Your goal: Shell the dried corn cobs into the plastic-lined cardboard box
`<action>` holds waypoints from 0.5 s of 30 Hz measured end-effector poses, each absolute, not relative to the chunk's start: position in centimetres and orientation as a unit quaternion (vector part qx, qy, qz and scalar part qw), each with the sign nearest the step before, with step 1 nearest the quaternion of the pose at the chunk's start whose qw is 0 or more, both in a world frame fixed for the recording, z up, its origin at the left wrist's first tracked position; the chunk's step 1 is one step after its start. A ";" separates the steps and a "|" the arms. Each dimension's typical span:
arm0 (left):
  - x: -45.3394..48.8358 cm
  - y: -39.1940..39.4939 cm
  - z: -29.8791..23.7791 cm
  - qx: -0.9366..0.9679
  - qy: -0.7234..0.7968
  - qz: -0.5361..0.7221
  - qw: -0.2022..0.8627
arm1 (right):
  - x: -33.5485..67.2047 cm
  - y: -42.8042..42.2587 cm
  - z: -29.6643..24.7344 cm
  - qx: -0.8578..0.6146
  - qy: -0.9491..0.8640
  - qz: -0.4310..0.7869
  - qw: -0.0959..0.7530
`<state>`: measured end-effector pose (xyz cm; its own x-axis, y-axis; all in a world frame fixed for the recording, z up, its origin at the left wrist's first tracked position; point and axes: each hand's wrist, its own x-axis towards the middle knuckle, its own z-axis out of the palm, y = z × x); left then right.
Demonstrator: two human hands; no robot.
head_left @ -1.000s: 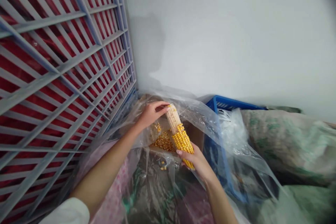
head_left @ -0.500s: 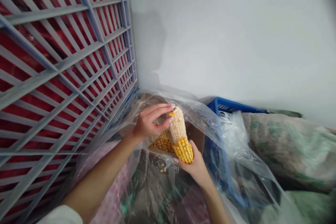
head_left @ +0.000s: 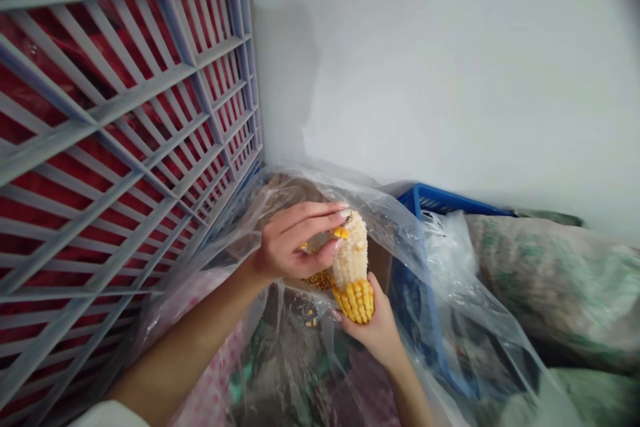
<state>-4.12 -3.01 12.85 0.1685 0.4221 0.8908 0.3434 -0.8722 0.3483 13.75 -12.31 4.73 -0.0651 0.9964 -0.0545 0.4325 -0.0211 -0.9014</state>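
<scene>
Left hand: the left hand (head_left: 293, 247) curled around the upper, stripped part of a half-shelled corn cob with yellow kernels at its base (head_left: 353, 270), fingers (head_left: 320, 213) lying across the cob's top and thumb pressing its side.
Right hand: the right hand (head_left: 375, 330) gripped the cob from below, fingers closed around the end that bore the yellow kernels.
Corn cob: it stood nearly upright between both hands, above a heap of loose yellow kernels (head_left: 320, 278).
Loose kernels: they lay inside a brown cardboard box (head_left: 379, 260), mostly hidden behind the left hand.
Plastic: a clear crinkled plastic sheet (head_left: 400, 233) draped around the box.
Right side: a blue plastic crate (head_left: 440, 203) stood beside the box, next to a greenish woven sack (head_left: 545, 273).
Left side: a grey slatted plastic rack (head_left: 125, 120) stood against red material.
Behind: a plain white wall (head_left: 440, 67).
</scene>
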 end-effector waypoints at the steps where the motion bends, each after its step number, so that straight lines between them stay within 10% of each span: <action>1: -4.0 -3.1 12.8 0.762 0.251 0.595 0.034 | 13.7 -12.3 4.8 -0.589 -0.608 0.402 0.348; 15: -3.5 -2.5 12.5 0.727 0.327 0.580 0.169 | 13.1 -12.0 4.9 -0.627 -0.584 0.377 0.351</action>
<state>-3.49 -2.54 12.50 0.1134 0.6706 0.7331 0.2788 -0.7297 0.6243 13.14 -12.04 4.86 0.0332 0.9975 -0.0624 0.4675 -0.0706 -0.8812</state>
